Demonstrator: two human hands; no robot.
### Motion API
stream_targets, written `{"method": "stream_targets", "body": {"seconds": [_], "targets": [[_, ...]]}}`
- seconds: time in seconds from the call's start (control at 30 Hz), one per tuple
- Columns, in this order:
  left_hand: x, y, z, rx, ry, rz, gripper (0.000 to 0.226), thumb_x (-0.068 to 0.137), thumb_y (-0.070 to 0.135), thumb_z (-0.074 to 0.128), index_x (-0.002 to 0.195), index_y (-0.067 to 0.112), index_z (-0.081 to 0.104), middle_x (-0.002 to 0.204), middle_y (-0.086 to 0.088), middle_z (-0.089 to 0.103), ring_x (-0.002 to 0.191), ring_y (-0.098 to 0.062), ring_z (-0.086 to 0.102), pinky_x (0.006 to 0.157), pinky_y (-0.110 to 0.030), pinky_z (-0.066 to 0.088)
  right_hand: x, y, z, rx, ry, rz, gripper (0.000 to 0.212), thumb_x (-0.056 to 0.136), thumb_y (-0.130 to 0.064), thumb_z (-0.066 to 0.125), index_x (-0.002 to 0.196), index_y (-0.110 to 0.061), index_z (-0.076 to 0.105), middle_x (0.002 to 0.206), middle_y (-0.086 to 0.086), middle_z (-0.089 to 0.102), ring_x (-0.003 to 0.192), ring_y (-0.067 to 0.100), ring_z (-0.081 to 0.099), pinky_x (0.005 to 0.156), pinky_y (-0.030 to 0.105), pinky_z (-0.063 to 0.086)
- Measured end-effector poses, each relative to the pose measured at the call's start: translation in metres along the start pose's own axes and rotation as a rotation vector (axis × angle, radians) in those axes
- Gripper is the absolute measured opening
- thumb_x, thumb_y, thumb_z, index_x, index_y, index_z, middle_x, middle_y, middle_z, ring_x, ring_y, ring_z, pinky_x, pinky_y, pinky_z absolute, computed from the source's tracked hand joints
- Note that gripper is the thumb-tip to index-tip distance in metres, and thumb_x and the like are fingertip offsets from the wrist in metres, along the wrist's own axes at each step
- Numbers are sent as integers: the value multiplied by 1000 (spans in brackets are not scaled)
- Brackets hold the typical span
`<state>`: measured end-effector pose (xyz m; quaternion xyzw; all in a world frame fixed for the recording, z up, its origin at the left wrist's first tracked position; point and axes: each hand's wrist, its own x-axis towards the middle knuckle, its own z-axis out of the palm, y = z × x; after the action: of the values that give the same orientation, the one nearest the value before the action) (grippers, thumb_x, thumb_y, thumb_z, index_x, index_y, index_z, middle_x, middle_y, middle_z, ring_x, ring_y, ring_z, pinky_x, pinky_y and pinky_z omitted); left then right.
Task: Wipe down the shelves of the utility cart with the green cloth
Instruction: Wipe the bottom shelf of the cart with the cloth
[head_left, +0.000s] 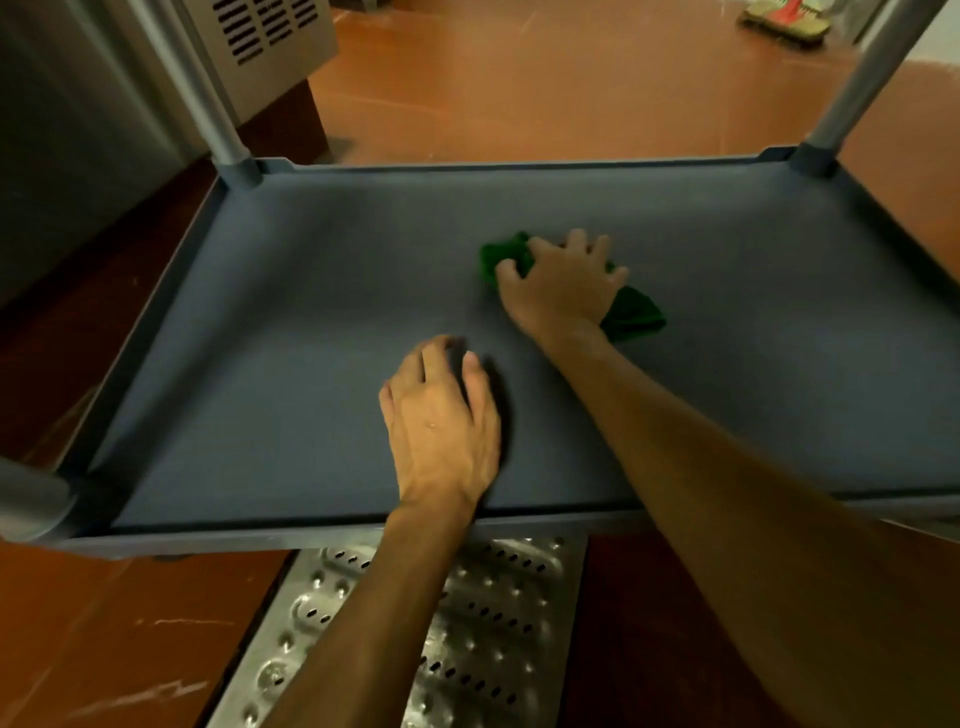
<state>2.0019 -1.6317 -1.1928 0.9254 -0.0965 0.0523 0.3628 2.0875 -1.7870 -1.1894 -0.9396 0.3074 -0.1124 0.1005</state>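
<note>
A grey utility cart shelf (270, 322) with a raised rim fills the middle of the view. The green cloth (634, 314) lies bunched on the shelf, right of centre, and shows on both sides of my right hand (563, 286). That hand lies on top of the cloth with fingers spread and curled into it, pressing it against the shelf. My left hand (441, 421) rests on the bare shelf near the front rim, fingers loosely bent and holding nothing.
Grey corner posts rise at the far left (218, 119), far right (852, 93) and near left (31, 499). A perforated metal floor grate (498, 623) lies below the front rim. A steel appliance (260, 47) stands at the back left and a brush (779, 23) on the orange floor.
</note>
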Motion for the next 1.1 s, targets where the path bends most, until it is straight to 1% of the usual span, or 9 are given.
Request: {"method": "stream_targets", "body": {"seconds": [0.1,0.2,0.27,0.33,0.43,0.57,0.83,1.0,1.1], "targets": [[-1,-21,-32,62,3,124,35,103,29,41,127,11,59,123,-12,64,113,-32,59,104,-51,41,-16,-38,17,-46,-4,-145,54,86,-63,41,124,-30,61,136,11,48,132,38,34,102,57,26],[-6,-69,-75,282,-19,196,42,96,35,41,128,14,59,124,-11,63,114,-33,58,105,-54,39,-21,-49,22,-24,4,-165,57,84,-67,42,124,-30,61,135,12,48,130,38,35,101,57,27],[-8,-92,-92,414,-109,90,50,97,43,36,138,18,51,143,-10,51,133,-31,46,114,-56,28,-17,-45,22,-17,23,-174,59,83,-71,44,121,-29,61,129,12,50,125,38,39,98,55,31],[-5,-101,-89,450,-184,-3,62,97,57,31,150,25,34,161,-8,28,149,-28,23,121,-54,15,-7,-37,22,-9,34,-221,59,83,-73,47,119,-28,61,125,10,52,120,35,43,96,52,34],[-2,-103,-76,495,-214,60,75,92,72,20,157,36,9,168,-3,4,154,-25,0,122,-55,2,12,-29,22,45,41,-302,54,86,-70,50,116,-26,63,120,7,57,116,32,47,95,49,38],[0,-106,-73,468,-237,64,80,85,76,10,156,39,5,168,-2,1,154,-26,-4,122,-56,2,35,-40,34,46,127,-284,47,92,-60,48,112,-20,63,116,8,60,115,31,49,94,48,40],[2,-103,-67,413,-289,10,91,75,81,6,156,41,-6,167,3,-10,154,-24,-14,123,-57,-3,92,-82,49,62,159,-188,49,98,-56,41,123,-18,61,128,7,59,123,29,49,101,49,38],[5,-97,-67,445,-314,19,84,83,80,16,155,39,-2,167,0,-7,153,-29,-15,121,-60,-4,115,-121,45,56,71,-109,50,101,-51,37,127,-13,56,130,10,58,126,32,45,103,50,37],[6,-90,-67,458,-310,10,84,85,78,19,155,35,1,168,-3,0,154,-31,-9,121,-61,1,107,-171,53,52,-64,-281,46,101,-50,38,123,-14,56,125,11,58,119,31,49,97,49,39]]}}
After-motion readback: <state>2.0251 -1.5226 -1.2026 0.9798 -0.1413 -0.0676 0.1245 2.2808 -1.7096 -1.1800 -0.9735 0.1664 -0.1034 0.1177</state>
